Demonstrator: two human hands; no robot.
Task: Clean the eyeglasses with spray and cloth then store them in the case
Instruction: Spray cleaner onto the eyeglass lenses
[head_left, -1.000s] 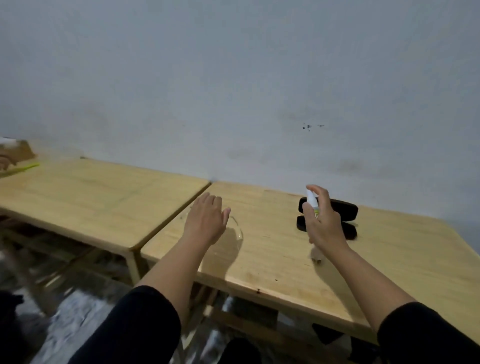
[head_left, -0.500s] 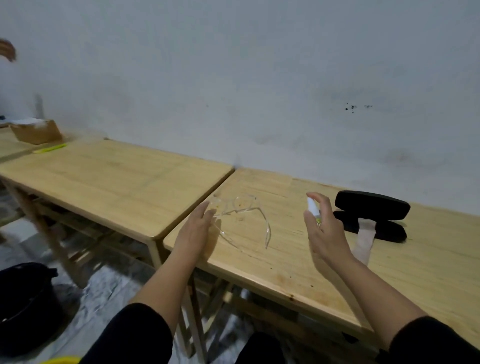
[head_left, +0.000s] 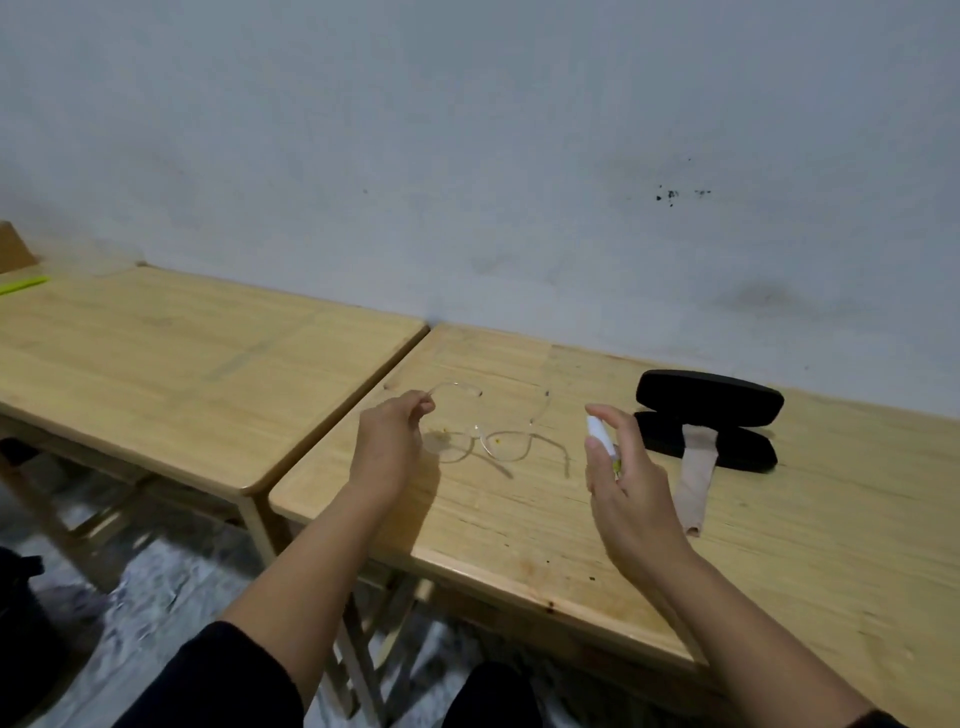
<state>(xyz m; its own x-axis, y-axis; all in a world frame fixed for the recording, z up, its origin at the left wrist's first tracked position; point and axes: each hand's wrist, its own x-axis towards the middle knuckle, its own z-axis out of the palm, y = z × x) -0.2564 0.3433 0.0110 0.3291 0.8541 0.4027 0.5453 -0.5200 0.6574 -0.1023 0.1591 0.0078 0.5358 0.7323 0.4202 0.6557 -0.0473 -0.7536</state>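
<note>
Clear-framed eyeglasses (head_left: 491, 434) are held just above the wooden table (head_left: 519, 519), arms unfolded. My left hand (head_left: 389, 447) pinches the left end of the frame between thumb and fingers. My right hand (head_left: 623, 483) grips a small white spray bottle (head_left: 600, 434), its nozzle turned toward the lenses, index finger on top. An open black glasses case (head_left: 709, 415) lies to the right near the wall. A folded beige cloth (head_left: 693, 483) hangs out of the case onto the table.
A second wooden table (head_left: 182, 364) adjoins on the left, with a green stick (head_left: 23, 286) and a brown box (head_left: 13, 252) at its far end. The grey wall runs close behind both tables. A dark bin (head_left: 21, 634) stands on the floor at the left.
My left hand has closed on the glasses frame and raised it off the table. My right hand with the spray bottle has come closer to the lenses. The camera view has shifted.
</note>
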